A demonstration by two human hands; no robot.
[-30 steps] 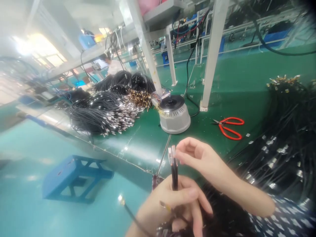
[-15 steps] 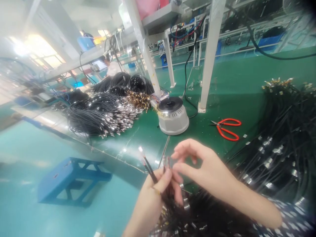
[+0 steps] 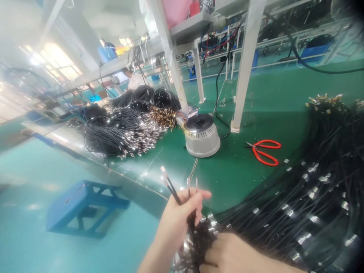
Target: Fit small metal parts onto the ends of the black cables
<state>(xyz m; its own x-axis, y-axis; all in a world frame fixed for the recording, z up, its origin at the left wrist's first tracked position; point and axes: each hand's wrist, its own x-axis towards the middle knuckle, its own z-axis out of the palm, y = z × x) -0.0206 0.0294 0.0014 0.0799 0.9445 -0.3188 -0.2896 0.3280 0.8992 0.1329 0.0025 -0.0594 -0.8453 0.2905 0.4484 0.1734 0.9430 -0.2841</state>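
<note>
Several thin black cables [image 3: 174, 191] stand up from my left hand [image 3: 182, 212], which is closed round them. Their ends are pale and shiny, some with a reddish part below; the index finger points out to the right. Lower down, my right hand [image 3: 227, 252] lies on a bundle of black cables [image 3: 196, 239] with silvery ends. Its fingers curl into that bundle, and their tips are hidden. A large heap of black cables [image 3: 284, 204] with silvery bands spreads to the right of both hands.
On the green tabletop [image 3: 227, 182] are red-handled scissors [image 3: 265, 152] and a round grey-white device [image 3: 202, 142] with a black top. Cable bundles [image 3: 113, 129] lie farther left. White posts [image 3: 247, 68] rise behind. A blue stool [image 3: 85, 208] stands on the floor to the left.
My right hand has moved down from beside the left hand's cable ends to the bundle below. My left hand still holds its cables. The view has shifted slightly.
</note>
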